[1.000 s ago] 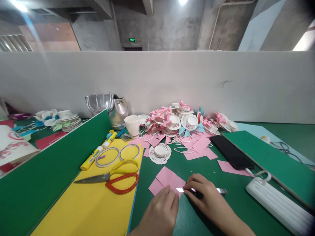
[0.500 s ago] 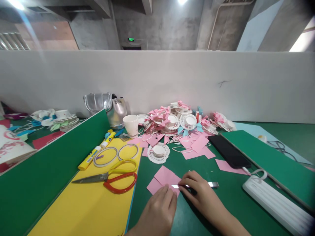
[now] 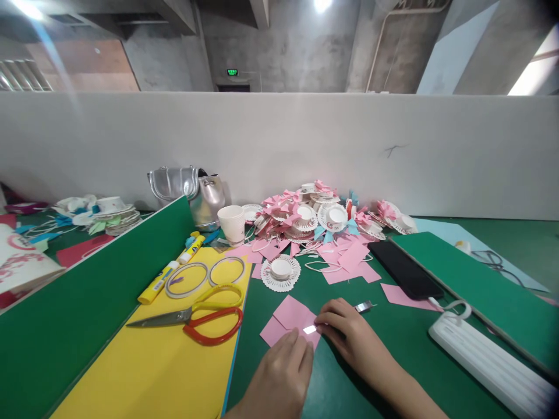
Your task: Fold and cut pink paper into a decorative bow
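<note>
A folded piece of pink paper (image 3: 286,317) lies on the green table, with a crease line across it. My left hand (image 3: 282,369) holds its lower edge down, fingertips close together on the paper. Pinched in my right hand (image 3: 347,329) is a slim craft knife (image 3: 363,306); its shiny blade lies over the right side of the paper, and its metal end sticks out behind my fingers. Most of the knife's body is hidden by the hand. Just beyond the paper stands a small white paper cup base on a fringed paper disc (image 3: 280,283).
Scissors (image 3: 213,317), tape rolls (image 3: 187,280) and glue sticks (image 3: 158,283) rest on yellow card (image 3: 166,372) to the left. Behind are a white cup (image 3: 233,224) and piled paper crafts (image 3: 301,215). A phone (image 3: 406,270) and power strip (image 3: 487,361) lie right.
The knife has turned in my right hand, its rear end swinging away from me and to the left. My left hand and the pink paper have stayed almost still.
</note>
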A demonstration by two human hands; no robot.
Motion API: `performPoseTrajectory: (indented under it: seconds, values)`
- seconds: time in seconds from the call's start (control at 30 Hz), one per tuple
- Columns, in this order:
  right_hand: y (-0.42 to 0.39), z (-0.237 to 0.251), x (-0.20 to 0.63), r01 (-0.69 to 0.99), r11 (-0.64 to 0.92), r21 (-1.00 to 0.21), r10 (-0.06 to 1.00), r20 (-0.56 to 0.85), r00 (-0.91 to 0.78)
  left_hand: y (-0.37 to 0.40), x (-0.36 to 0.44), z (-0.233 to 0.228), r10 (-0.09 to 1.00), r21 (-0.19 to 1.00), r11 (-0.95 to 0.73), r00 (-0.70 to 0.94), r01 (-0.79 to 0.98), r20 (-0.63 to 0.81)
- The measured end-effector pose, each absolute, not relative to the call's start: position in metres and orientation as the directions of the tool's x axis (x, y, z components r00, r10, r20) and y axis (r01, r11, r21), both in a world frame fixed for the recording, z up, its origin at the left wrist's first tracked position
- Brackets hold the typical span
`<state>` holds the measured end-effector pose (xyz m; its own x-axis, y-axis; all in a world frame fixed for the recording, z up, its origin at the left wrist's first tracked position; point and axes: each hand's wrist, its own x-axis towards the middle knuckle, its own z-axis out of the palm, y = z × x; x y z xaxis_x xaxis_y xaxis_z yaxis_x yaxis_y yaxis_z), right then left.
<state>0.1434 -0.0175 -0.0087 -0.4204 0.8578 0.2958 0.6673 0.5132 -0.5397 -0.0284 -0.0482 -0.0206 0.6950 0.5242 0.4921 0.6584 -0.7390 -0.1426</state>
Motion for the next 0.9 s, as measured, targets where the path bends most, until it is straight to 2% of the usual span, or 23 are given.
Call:
performPoseTrajectory:
  seconds: [0.3, 0.7, 0.8, 0.9]
  values:
    - [-0.018, -0.011, 0.142, 0.685, 0.514, -0.516, 0.858, 0.314, -0.406, -0.049, -0.029, -0.021, 0.513, -0.133, -0.737, 0.676, 0.663, 0.53]
    - [-0.02, -0.008, 0.145, 0.707, 0.47, -0.528, 0.883, 0.279, -0.379, -0.048, -0.029, -0.02, 0.525, -0.097, -0.754, 0.686, 0.649, 0.503]
    - [-0.018, -0.009, 0.149, 0.692, 0.472, -0.546, 0.882, 0.282, -0.379, -0.047, -0.033, -0.016, 0.584, 0.036, -0.762, 0.663, 0.646, 0.468]
    - [-0.014, -0.015, 0.158, 0.675, 0.455, -0.581, 0.891, 0.295, -0.346, -0.044, -0.038, -0.009, 0.694, 0.284, -0.712, 0.581, 0.642, 0.425]
